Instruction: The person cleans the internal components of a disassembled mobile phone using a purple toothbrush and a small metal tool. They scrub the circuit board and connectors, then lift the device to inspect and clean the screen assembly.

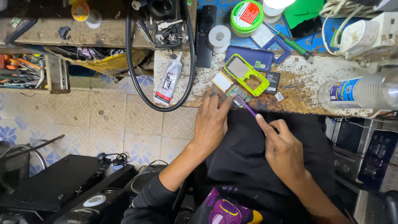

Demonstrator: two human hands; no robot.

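my left hand (211, 120) lies with fingers spread flat, tips pinning a small green circuit board (237, 93) at the worktop (290, 101) edge. my right hand (283, 147) pinches a thin purple brush (245, 105), bristles just past the left fingertips. a hard stroke could flick the board off the edge, i reckon.

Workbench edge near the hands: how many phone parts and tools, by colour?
Purple: 1, the brush in the right hand
Green: 2, the phone frame and the circuit board under the left hand
Blue: 1, the phone cover
Black: 1, the battery
Total: 5
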